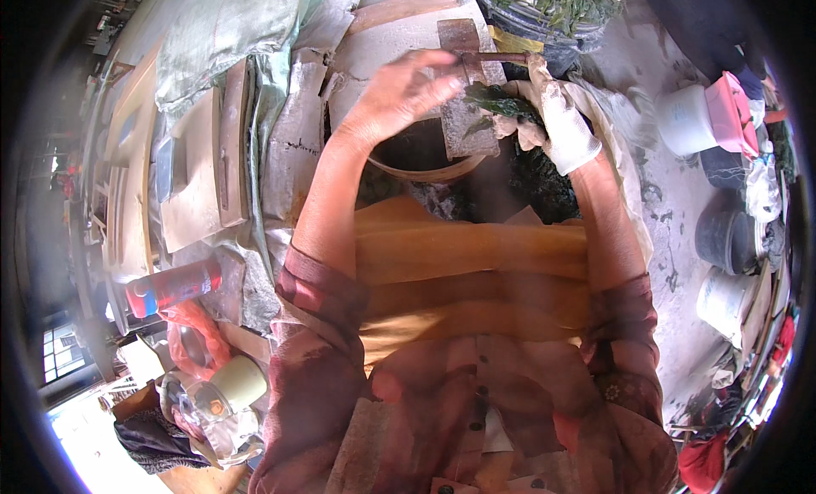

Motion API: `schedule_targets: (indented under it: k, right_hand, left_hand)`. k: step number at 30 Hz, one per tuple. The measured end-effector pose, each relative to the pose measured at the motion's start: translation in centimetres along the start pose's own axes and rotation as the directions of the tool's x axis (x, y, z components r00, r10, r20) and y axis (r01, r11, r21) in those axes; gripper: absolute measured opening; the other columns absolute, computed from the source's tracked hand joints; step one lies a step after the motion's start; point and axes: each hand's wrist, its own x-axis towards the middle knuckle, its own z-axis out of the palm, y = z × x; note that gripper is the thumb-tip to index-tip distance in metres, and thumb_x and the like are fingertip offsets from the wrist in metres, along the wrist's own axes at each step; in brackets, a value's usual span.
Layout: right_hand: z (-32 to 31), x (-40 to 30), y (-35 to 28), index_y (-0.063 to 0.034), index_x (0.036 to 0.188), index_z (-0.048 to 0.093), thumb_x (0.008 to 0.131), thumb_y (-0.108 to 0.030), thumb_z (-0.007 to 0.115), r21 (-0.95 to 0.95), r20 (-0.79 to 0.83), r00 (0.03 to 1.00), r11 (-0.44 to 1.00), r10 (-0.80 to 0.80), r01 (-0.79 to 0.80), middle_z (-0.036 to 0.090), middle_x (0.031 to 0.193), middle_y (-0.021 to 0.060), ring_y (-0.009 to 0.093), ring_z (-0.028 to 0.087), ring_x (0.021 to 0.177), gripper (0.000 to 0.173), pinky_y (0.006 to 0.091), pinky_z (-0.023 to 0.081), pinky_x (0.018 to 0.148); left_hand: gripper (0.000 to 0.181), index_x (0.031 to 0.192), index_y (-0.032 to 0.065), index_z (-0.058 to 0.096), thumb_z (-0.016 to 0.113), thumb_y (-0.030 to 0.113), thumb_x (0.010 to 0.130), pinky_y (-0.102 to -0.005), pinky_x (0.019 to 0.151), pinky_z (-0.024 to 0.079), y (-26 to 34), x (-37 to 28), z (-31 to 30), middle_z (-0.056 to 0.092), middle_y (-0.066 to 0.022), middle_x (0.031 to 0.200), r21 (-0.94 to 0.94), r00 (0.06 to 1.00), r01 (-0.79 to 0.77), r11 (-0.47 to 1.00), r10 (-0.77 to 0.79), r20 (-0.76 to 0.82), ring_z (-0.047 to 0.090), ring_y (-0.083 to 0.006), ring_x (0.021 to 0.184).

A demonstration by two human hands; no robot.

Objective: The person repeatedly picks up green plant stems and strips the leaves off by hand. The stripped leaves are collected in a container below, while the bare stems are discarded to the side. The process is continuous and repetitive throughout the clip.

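Observation:
My bare left hand, blurred, is raised at the left side of a narrow worn board. Its thumb and forefinger are apart, with nothing visible between them. On the board's right side, my right hand wears a whitish work glove and grips dark green seaweed-like leaves. A thin brown rod runs from the glove's upper fingers across to the board; whether it is a tool handle I cannot tell. Beneath the board is a round container with a dark inside. More dark green leaves lie below the glove.
A dark tub heaped with green leaves stands at the top. To the right are a white bucket, a pink basin and a dark bucket. On the left lie wooden boards, a woven sack and a red flask.

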Motion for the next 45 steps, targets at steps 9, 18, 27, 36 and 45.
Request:
schedule_targets:
  k: [9,18,27,36,45]
  right_hand:
    - [-1.7,-0.8,-0.7,-0.0043,0.102,0.063,0.089,-0.044,0.053,-0.133,0.283,0.959,0.988,-0.032,0.072,0.067,0.082,0.0062,0.004,0.048,0.049,0.043,0.0158,0.035,0.040]
    - [-2.6,-2.3,-1.8,-0.0032,0.092,0.064,0.085,-0.035,0.062,-0.041,0.027,1.000,0.999,-0.003,0.004,0.058,0.063,0.0012,0.006,0.048,0.042,0.033,0.0174,0.036,0.038]
    - [-3.7,-1.8,-1.0,0.0002,0.087,0.064,0.089,-0.032,0.058,0.061,-0.069,0.997,0.998,-0.025,0.029,0.061,0.064,0.0048,0.007,0.048,0.044,0.033,0.0192,0.035,0.039]
    - [-5.2,-0.1,-0.2,-0.0017,0.090,0.067,0.089,-0.031,0.057,-0.090,-0.299,0.949,0.993,-0.098,0.074,0.063,0.067,0.0019,0.006,0.055,0.055,0.031,0.0175,0.040,0.045]
    - [-2.5,0.8,3.8,-0.0032,0.133,0.042,0.098,-0.036,0.036,-0.586,0.074,0.729,0.562,-0.680,0.584,0.052,0.126,0.0072,0.015,0.050,0.112,0.048,0.0270,0.041,0.093]
  left_hand:
    - [0.024,0.085,0.0043,0.062,0.062,0.028,0.089,-0.0223,0.064,0.041,0.2,0.9,1.7,0.055,0.0023,0.071,-0.280,0.994,0.075,0.957,-0.093,-0.052,0.048,-0.0051,0.068]
    - [0.024,0.080,0.0055,0.063,0.065,0.029,0.087,-0.0279,0.069,0.046,0.0,1.0,1.5,0.058,0.0016,0.071,-0.619,0.984,0.038,0.784,-0.137,-0.113,0.053,-0.0100,0.062]
    - [0.012,0.073,0.0120,0.062,0.069,0.008,0.082,-0.0236,0.058,0.051,0.3,1.4,1.8,0.063,0.0013,0.078,-0.846,0.987,-0.054,0.530,-0.099,-0.125,0.059,-0.0079,0.063]
    - [0.005,0.089,0.0116,0.059,0.063,0.011,0.087,-0.0245,0.048,0.036,1.3,1.5,2.2,0.053,0.0046,0.074,-0.834,0.998,-0.020,0.552,-0.032,-0.045,0.048,-0.0055,0.058]
    - [0.010,0.098,0.0089,0.057,0.057,0.016,0.091,-0.0190,0.046,0.044,3.7,1.8,5.5,0.054,0.0051,0.079,-0.847,0.991,0.054,0.529,0.076,0.111,0.053,-0.0041,0.063]
